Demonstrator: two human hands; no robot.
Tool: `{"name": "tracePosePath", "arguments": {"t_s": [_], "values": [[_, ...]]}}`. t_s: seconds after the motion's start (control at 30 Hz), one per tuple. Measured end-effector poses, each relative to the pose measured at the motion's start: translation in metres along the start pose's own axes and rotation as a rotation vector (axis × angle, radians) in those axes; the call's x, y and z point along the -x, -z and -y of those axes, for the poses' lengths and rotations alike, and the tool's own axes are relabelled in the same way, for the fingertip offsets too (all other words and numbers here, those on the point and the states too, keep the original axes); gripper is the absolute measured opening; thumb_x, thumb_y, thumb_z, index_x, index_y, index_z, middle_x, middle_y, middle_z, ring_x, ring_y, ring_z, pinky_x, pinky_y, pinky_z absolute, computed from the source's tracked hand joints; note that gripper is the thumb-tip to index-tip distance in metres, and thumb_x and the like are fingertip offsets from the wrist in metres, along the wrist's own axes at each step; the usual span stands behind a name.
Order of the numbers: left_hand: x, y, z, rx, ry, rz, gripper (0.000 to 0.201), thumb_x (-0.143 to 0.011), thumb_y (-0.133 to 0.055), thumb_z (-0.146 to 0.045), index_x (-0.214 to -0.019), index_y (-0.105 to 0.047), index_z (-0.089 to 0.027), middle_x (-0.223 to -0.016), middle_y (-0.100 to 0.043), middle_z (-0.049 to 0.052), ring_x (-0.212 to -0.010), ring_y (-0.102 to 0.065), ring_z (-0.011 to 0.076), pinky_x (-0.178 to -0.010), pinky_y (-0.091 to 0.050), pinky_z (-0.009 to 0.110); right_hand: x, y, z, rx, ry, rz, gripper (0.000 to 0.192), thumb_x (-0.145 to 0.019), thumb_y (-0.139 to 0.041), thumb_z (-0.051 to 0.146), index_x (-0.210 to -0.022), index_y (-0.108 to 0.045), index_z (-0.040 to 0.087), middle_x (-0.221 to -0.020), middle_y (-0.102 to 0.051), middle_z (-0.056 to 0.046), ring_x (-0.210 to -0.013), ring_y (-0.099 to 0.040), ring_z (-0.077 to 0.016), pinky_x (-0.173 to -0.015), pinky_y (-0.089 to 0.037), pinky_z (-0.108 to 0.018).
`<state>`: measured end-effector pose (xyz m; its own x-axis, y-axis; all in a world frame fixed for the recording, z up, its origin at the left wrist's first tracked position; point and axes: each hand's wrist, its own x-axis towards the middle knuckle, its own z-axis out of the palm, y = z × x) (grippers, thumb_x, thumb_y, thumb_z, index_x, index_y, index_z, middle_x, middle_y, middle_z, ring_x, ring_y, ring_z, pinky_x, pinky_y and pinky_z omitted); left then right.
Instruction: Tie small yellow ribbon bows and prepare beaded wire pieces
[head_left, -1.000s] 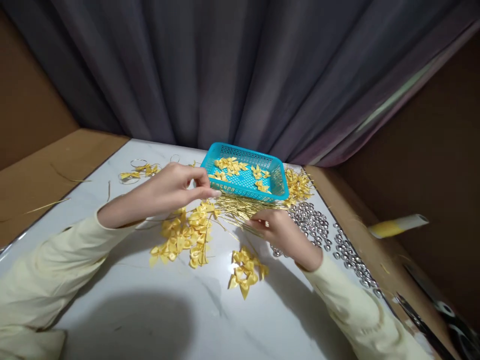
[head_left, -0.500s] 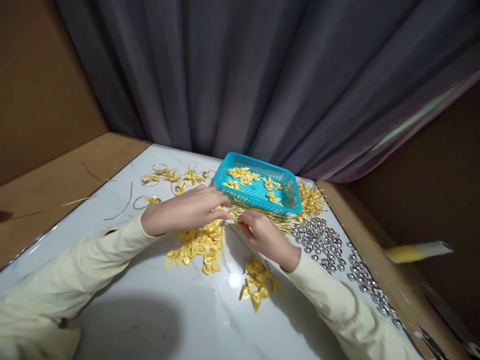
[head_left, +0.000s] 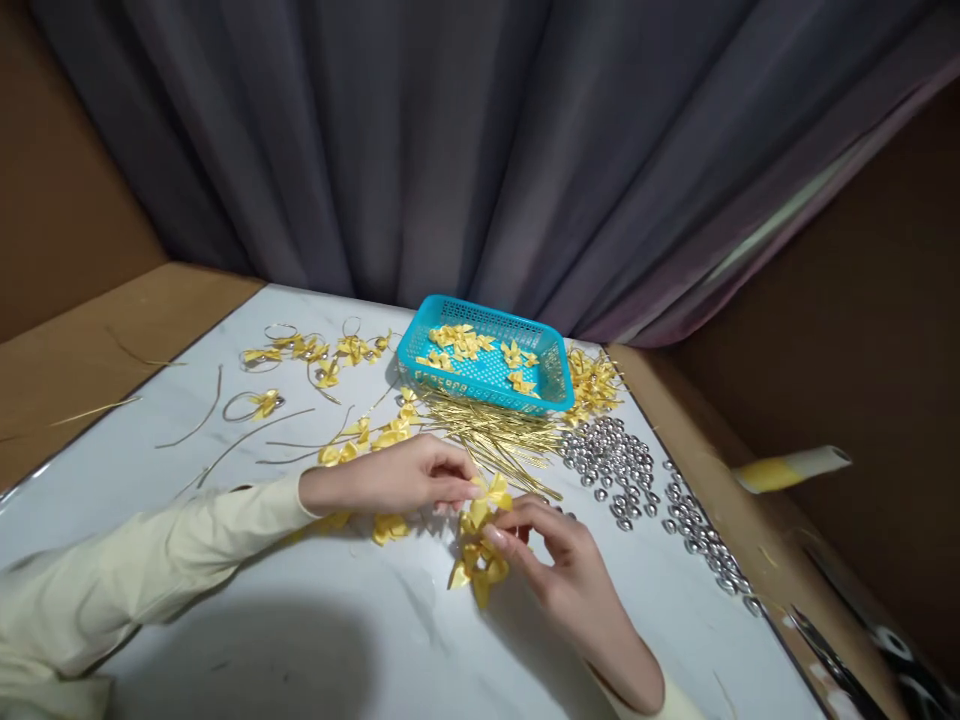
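Note:
My left hand pinches a yellow ribbon bow between thumb and fingertips above the table. My right hand is at its lower right, with thumb and index closed at the edge of the yellow ribbon; which bow they grip is hard to make out. Just below the fingers lies a small cluster of yellow bows. More yellow bows lie beneath and behind my left wrist, partly hidden by it.
A blue basket with some bows stands at the back, gold wire strips before it. Silver bells lie to the right. Bows on wire loops are at back left. Scissors rest by the right edge.
Both hands have moved nearer to me and right, from the wire strips to the small bow cluster. My right hand has turned, its fingers now pointing left. The view has shifted slightly.

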<state>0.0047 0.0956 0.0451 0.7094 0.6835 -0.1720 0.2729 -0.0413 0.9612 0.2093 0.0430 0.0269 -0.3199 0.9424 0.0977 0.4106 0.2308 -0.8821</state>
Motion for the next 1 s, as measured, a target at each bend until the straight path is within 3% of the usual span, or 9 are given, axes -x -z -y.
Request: {"name": "tracePosePath", "arguments": {"t_s": [0.13, 0.2, 0.43, 0.63, 1.0], "values": [[0.004, -0.004, -0.001, -0.180, 0.008, 0.097, 0.023, -0.089, -0.053, -0.031, -0.078, -0.062, -0.014, -0.065, -0.052, -0.003, -0.057, -0.044, 0.0077, -0.053, -0.033, 0.018, 0.003, 0.011, -0.003, -0.109, -0.001, 0.012, 0.017, -0.087, -0.059, 0.031, -0.099, -0.060, 0.020, -0.096, -0.067, -0.007, -0.086, -0.061, -0.0174, -0.074, -0.050, -0.028], [0.005, -0.007, 0.000, -0.242, -0.048, 0.131, 0.022, -0.089, -0.054, -0.031, -0.079, -0.064, -0.014, -0.071, -0.056, -0.001, -0.064, -0.049, 0.0092, -0.059, -0.037, 0.019, 0.003, 0.015, -0.004, -0.132, 0.026, 0.075, 0.016, -0.088, -0.057, 0.028, -0.102, -0.059, 0.020, -0.097, -0.067, -0.007, -0.086, -0.061, -0.0164, -0.076, -0.050, -0.027], [0.007, -0.014, 0.002, -0.314, -0.191, 0.063, 0.017, -0.091, -0.054, -0.026, -0.104, -0.061, -0.017, -0.081, -0.065, 0.001, -0.069, -0.056, 0.0105, -0.063, -0.040, 0.019, 0.008, 0.013, -0.008, -0.153, 0.002, 0.183, 0.006, -0.088, -0.057, 0.024, -0.083, -0.058, 0.021, -0.075, -0.065, -0.002, -0.068, -0.063, -0.0136, -0.065, -0.049, -0.024], [0.005, -0.010, 0.010, -0.447, -0.376, 0.145, 0.017, -0.096, -0.045, -0.022, -0.091, -0.061, -0.017, -0.085, -0.066, 0.005, -0.076, -0.059, 0.0127, -0.069, -0.042, 0.019, 0.007, 0.013, -0.012, -0.191, -0.032, 0.277, 0.011, -0.088, -0.055, 0.025, -0.078, -0.057, 0.021, -0.068, -0.066, -0.001, -0.062, -0.065, -0.0143, -0.062, -0.049, -0.024], [0.006, -0.010, 0.008, -0.525, -0.293, 0.195, 0.019, -0.097, -0.037, -0.024, -0.087, -0.052, -0.019, -0.082, -0.059, 0.003, -0.075, -0.053, 0.0142, -0.069, -0.040, 0.022, 0.003, 0.014, -0.010, -0.026, -0.003, 0.323, 0.010, -0.080, -0.065, 0.021, -0.075, -0.056, 0.020, -0.071, -0.065, 0.000, -0.065, -0.062, -0.0133, -0.061, -0.046, -0.021]]}}
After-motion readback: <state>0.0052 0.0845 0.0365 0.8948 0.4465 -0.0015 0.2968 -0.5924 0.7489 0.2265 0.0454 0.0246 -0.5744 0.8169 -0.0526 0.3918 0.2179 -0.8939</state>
